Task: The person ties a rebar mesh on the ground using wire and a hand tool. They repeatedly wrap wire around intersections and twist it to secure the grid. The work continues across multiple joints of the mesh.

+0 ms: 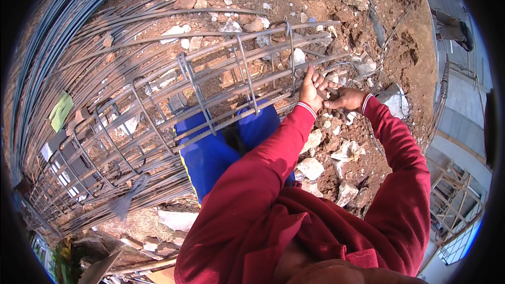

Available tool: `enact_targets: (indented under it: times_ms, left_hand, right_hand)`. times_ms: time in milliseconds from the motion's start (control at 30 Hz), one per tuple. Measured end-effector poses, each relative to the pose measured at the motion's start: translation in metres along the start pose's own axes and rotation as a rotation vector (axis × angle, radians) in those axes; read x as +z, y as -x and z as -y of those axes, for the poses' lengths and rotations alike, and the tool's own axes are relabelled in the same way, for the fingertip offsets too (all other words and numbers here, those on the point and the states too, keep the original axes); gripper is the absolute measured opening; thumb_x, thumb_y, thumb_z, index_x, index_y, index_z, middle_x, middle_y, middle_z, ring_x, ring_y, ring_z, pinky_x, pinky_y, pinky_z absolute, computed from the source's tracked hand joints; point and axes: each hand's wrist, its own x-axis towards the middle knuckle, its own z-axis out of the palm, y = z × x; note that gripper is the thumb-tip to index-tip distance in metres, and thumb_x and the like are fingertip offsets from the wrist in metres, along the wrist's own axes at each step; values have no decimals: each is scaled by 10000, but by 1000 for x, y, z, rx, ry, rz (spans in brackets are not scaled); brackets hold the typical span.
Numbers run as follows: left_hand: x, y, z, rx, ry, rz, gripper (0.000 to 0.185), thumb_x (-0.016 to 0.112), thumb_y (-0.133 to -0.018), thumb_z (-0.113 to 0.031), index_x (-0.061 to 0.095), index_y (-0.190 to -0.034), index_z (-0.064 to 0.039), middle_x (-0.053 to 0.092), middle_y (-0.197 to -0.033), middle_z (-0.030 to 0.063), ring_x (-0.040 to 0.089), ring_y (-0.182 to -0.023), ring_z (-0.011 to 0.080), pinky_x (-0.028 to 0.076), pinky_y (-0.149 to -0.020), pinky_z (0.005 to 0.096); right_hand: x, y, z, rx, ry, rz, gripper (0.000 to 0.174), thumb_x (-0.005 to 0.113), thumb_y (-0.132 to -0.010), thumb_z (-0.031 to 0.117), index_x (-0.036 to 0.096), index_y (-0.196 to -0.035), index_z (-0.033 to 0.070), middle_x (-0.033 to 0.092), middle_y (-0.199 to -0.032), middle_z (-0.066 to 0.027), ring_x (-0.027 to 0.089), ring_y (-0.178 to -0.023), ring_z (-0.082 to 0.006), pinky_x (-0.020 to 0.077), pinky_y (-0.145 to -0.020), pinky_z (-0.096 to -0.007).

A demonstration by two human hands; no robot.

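A long cage of steel reinforcing bars (pixel 221 75) runs across the view, with bent square stirrups (pixel 246 75) around its lengthwise bars. My left hand (pixel 312 88) is beside the bar ends at its right end, fingers curled. Whether it grips anything is hidden. Close against it, my right hand (pixel 346 98) is closed around a dark metal tool (pixel 333 95), mostly covered by the fingers. The tool's exact kind cannot be made out. My blue-trousered legs (pixel 209 154) are partly under the near side of the cage.
Bundled loose bars (pixel 51 51) curve along the left. Broken stones (pixel 311 169) and reddish soil surround the cage. Loose wire or cable (pixel 388 43) trails over the ground at upper right. A wooden frame (pixel 457 185) and another person's leg and shoe (pixel 453 31) appear at the right edge.
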Motion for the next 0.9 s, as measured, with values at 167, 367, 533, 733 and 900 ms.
enact_targets:
  times_ms: [167,367,533,733,900]
  left_hand:
    - [4,-20,9,148,17,-227,415,552,-962,-387,343,-673,-175,266,-568,-49,297,-507,117,436,-637,363]
    - [6,-18,15,188,14,-233,458,632,-881,-510,390,-731,-151,340,-611,-36,385,-561,144,452,-653,364]
    - [-12,1,3,86,-54,-64,443,741,-773,-505,529,-844,-123,563,-762,21,595,-773,232,504,-823,434]
    - [-11,-7,-3,14,-47,53,449,678,-846,-502,446,-707,-143,421,-588,-12,488,-597,184,477,-734,403]
    - [3,-16,1,115,10,-164,473,603,-921,-471,360,-654,-164,302,-526,-34,376,-514,143,446,-650,374]
  right_hand:
    - [45,0,-23,-45,1106,-1006,782,861,-624,386,456,-1178,12,579,-1126,-189,587,-1052,-355,485,-872,-433]
    - [27,-28,-42,-242,918,-1070,290,667,-801,209,538,-964,7,652,-806,-178,658,-718,-368,524,-647,-479]
    - [-13,-19,-41,-274,781,-523,377,678,-844,353,634,-911,-15,650,-750,-203,639,-624,-331,507,-594,-447]
    - [-19,-15,-28,31,-3,87,549,722,-798,530,634,-848,-10,660,-755,-148,615,-579,-142,492,-497,-319]
    - [17,6,-16,-24,826,-617,935,832,-597,565,470,-1244,-4,631,-1049,-212,622,-1028,-306,475,-867,-409]
